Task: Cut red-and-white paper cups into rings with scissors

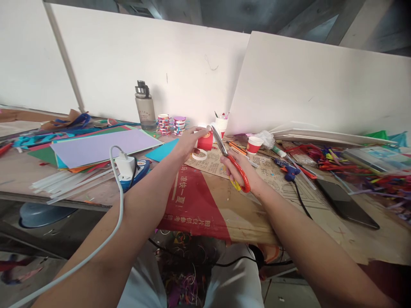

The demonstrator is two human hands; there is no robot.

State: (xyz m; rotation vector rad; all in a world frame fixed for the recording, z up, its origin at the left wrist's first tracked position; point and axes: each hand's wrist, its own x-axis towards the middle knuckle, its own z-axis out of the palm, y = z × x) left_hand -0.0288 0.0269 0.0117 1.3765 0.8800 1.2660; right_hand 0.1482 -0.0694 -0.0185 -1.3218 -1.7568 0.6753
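Observation:
My left hand is closed around a red paper cup, tilted above the table. Just below the cup shows a white ring; whether it is joined to the cup I cannot tell. In my right hand is a pair of scissors with orange-red and yellow handles. Their blades point up and away from me, the tips close to the cup's right edge. Another red and white paper cup stands upright to the right, beyond my right hand.
Coloured sheets, glue sticks and a power strip lie left. A bottle stands at the back. To the right are a glue gun, a phone and a plastic box. A white cable crosses my left forearm.

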